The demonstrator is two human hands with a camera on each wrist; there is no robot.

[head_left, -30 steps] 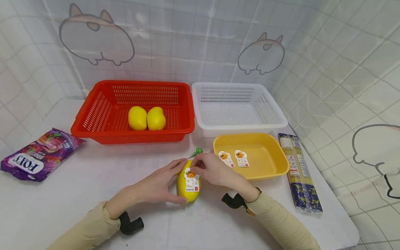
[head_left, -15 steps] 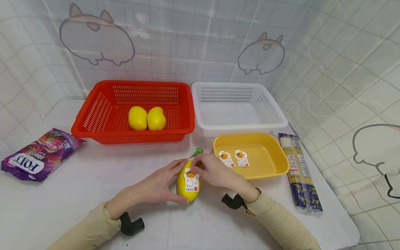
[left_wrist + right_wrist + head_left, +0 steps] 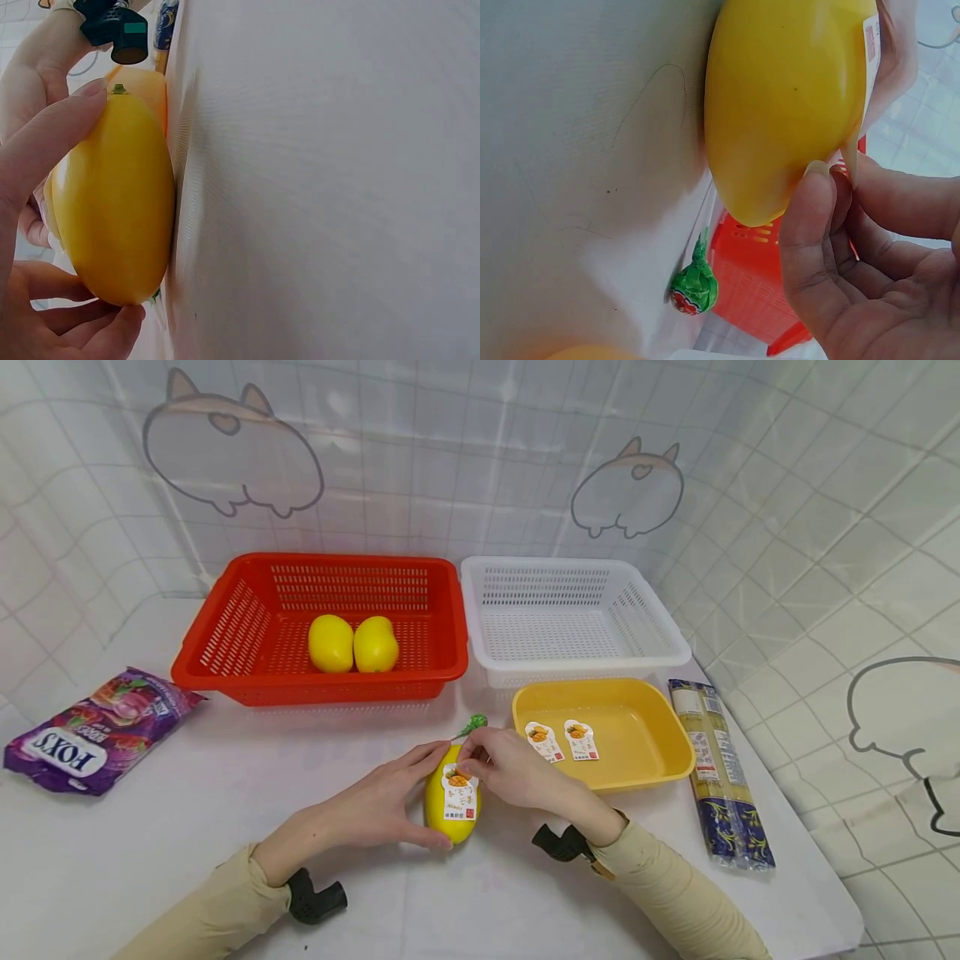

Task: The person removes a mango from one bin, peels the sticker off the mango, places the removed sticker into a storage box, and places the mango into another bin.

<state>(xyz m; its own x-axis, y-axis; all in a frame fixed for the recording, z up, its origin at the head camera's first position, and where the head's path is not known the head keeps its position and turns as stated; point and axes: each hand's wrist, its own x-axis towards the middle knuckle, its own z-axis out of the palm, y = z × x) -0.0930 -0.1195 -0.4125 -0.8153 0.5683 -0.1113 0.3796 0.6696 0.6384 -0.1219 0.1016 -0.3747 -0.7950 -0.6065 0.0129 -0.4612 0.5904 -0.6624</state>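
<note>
A yellow mango [image 3: 434, 806] lies on the table between both hands. My left hand [image 3: 375, 802] holds it from the side, thumb at the near end and fingertips at the far end, as the left wrist view shows along the mango's side [image 3: 116, 202]. On top of the fruit is a white sticker [image 3: 460, 808] with a mango picture. My right hand [image 3: 513, 770] pinches the sticker's far end between thumb and finger. In the right wrist view that end of the sticker [image 3: 869, 71] stands off the skin.
A yellow tray [image 3: 637, 752] with two more stickers [image 3: 580, 742] stands right of my right hand. Behind are a red basket [image 3: 337, 689] holding two mangoes [image 3: 330, 645] and a white basket [image 3: 577, 670]. A green-wrapped lollipop [image 3: 474, 724], purple bag [image 3: 97, 735] and long packet [image 3: 720, 777] lie around.
</note>
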